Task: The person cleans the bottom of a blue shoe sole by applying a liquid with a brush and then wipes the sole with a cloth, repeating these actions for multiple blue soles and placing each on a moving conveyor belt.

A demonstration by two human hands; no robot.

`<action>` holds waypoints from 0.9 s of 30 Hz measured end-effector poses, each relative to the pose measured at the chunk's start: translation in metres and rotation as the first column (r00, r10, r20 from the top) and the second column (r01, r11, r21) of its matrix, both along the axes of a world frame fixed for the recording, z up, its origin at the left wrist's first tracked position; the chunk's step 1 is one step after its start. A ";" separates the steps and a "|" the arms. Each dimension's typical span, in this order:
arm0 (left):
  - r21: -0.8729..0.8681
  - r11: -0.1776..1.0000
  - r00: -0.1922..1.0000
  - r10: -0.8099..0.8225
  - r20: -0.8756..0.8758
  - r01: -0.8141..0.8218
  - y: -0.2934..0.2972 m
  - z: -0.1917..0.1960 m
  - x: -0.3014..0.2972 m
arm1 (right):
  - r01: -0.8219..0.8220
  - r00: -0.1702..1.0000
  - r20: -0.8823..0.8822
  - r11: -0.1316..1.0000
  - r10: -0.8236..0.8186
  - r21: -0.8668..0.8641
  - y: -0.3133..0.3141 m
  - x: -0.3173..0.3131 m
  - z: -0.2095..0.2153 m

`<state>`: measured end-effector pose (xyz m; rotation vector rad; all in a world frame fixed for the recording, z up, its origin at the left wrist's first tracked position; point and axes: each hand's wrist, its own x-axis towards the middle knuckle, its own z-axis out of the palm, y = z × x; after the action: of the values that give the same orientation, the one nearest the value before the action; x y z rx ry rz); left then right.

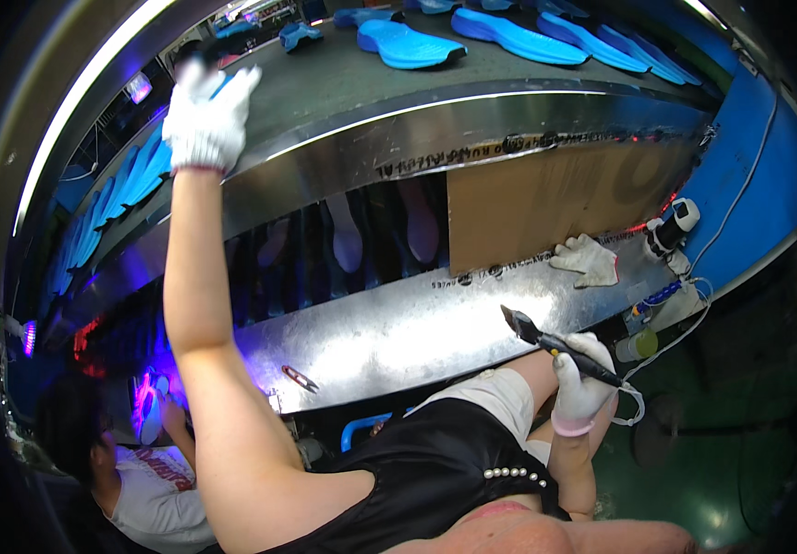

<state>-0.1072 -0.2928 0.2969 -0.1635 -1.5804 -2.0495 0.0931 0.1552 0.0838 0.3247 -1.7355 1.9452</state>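
In the head view, the left hand (206, 115), in a white knit glove, reaches far up to the upper conveyor belt (352, 78), its fingers spread and touching a blue shoe sole (221, 85) at the belt's near edge. More blue soles (408, 44) lie in a row further along the belt. The right hand (579, 379), also gloved, sits low above the person's lap, its fingers wrapped tightly around the handle of a dark brush (555, 343) whose bristles point up and left. A spare white glove (588, 260) lies on the shiny metal worktop (398, 332), just below a cardboard sheet (546, 203).
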 end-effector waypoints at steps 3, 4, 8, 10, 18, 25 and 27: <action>-0.657 0.652 0.874 0.486 -0.021 -0.379 0.018 0.002 0.052 | 0.107 0.985 0.142 0.993 -0.099 -0.047 0.013 0.000 -0.009; -0.892 0.242 0.705 0.701 -0.111 -0.382 0.010 0.008 0.065 | 0.121 0.981 0.155 0.992 -0.114 -0.037 0.016 0.000 -0.011; -0.962 -0.273 0.600 0.770 -0.217 0.002 -0.055 -0.001 0.079 | 0.104 0.976 0.205 0.985 -0.074 -0.140 0.017 -0.002 -0.019; -0.953 -0.296 0.587 0.761 -0.276 -0.064 -0.070 -0.011 0.077 | 0.108 0.974 0.220 0.971 -0.060 -0.215 0.010 -0.006 -0.022; -0.357 0.897 0.950 0.170 -0.263 -0.260 0.118 -0.105 0.107 | 0.328 0.901 0.362 0.921 -0.239 -0.208 0.039 -0.013 -0.032; -0.872 0.486 0.816 -0.478 -0.326 -0.064 0.220 -0.235 0.165 | 0.390 0.878 0.395 0.883 -0.271 -0.262 0.046 -0.007 -0.038; -0.855 0.517 0.796 -0.499 -0.343 -0.043 0.237 -0.296 0.162 | 0.413 0.867 0.405 0.873 -0.290 -0.259 0.047 -0.008 -0.042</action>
<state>0.0548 -0.0559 0.0005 -1.2963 -2.0462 -1.0009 0.0854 0.2022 0.0417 -0.4729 -1.4828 2.0500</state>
